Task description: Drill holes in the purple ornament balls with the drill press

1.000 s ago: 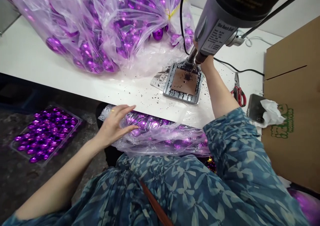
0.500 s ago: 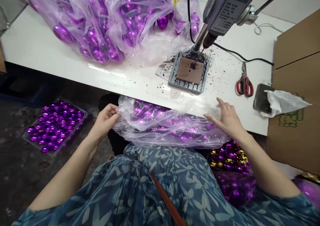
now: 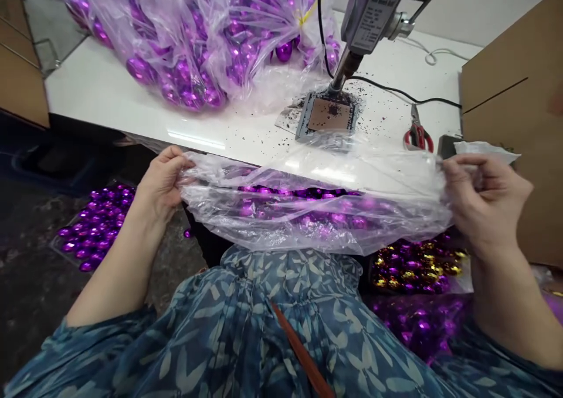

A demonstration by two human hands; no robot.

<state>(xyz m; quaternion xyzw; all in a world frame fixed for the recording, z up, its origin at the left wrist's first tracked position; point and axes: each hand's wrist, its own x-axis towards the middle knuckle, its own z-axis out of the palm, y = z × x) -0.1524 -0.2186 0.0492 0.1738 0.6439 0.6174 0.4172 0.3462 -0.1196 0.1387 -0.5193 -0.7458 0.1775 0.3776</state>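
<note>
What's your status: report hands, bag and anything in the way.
Left hand and right hand each pinching an edge of the plastic bag. Bag spread wide between them, purple balls inside. Drill base partly behind bag; contact unclear.

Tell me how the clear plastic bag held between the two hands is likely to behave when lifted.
The bag is probably floppy, since its thin film wrinkles between the left hand and right hand. It may be slippery, judging by its glossy sheen. The purple balls showing through it look round, so they would likely roll and shift.
</note>
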